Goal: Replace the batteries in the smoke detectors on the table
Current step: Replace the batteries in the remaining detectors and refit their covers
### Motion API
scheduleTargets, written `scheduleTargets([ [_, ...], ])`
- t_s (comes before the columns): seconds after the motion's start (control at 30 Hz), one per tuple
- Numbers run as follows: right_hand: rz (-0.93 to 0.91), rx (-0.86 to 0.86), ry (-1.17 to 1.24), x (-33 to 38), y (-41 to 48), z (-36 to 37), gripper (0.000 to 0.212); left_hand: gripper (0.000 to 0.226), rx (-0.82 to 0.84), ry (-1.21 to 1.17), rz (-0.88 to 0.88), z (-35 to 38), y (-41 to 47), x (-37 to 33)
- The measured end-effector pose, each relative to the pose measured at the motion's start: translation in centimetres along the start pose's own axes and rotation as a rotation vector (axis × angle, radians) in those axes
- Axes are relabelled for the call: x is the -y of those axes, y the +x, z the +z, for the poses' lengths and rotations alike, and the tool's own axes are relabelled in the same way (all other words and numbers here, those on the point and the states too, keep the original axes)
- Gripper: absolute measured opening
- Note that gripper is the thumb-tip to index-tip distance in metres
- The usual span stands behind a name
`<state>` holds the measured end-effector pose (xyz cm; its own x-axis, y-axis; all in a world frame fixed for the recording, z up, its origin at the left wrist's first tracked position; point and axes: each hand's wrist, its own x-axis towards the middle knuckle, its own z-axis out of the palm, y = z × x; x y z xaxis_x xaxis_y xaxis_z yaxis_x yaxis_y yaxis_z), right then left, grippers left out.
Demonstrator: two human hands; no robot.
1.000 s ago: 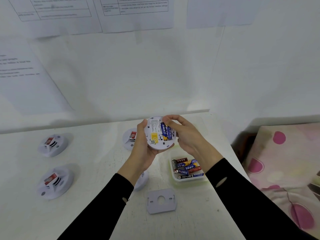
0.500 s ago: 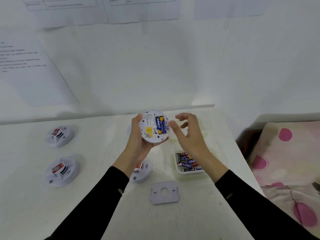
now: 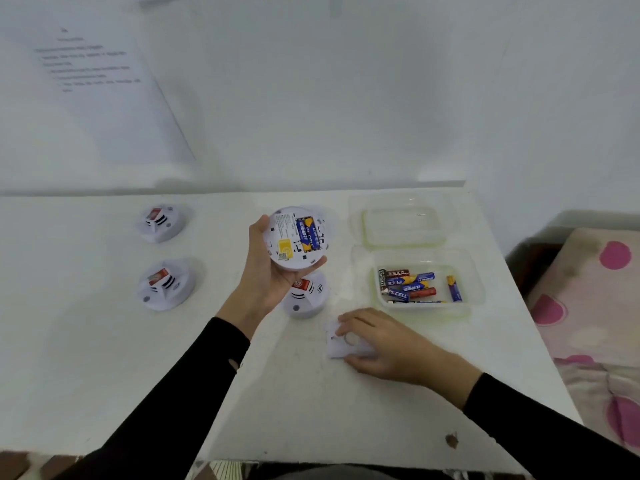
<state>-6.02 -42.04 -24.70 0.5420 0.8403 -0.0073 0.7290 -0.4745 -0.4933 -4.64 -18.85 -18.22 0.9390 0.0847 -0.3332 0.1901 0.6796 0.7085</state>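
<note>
My left hand [image 3: 266, 275] grips a white round smoke detector [image 3: 296, 239] above the table, underside up. Blue and yellow batteries sit in its open compartment beside a yellow label. My right hand [image 3: 388, 344] lies low on the table over the white mounting plate [image 3: 333, 345], fingers on its far edge and thumb at its near edge. Most of the plate is hidden under the hand. A clear plastic box [image 3: 476, 289] to the right holds several loose batteries [image 3: 410, 285].
Three more smoke detectors stand on the white table: far left [image 3: 160, 221], near left [image 3: 166, 284], and one just under my left hand [image 3: 306, 297]. The box's clear lid [image 3: 401, 223] lies behind it. A spotted pink bedcover [image 3: 588, 306] lies past the table's right edge.
My right hand left the held detector and dropped to the mounting plate on the table. The view tilted down, and my left hand keeps holding the detector.
</note>
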Motion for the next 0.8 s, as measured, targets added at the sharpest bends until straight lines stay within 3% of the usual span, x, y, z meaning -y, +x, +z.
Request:
scheduleTargets([
  [0.13,0.017,-0.054,0.117,0.4,0.4,-0.2,0.045,0.062,0.007,-0.003,-0.001,-0.4,-0.8,0.2],
  [0.4,0.031,-0.021,0.108,1.2,0.7,-0.8,0.046,0.059,0.042,-0.06,-0.016,-0.1,-1.6,0.0],
  [0.63,-0.171,-0.425,0.233,4.2,2.8,-8.2,0.046,0.06,0.061,0.009,-0.093,0.0,-1.8,0.3],
  [0.8,-0.14,-0.295,0.272,4.5,5.7,-10.6,0.05,0.052,0.084,0.081,-0.148,1.2,-2.4,1.1],
])
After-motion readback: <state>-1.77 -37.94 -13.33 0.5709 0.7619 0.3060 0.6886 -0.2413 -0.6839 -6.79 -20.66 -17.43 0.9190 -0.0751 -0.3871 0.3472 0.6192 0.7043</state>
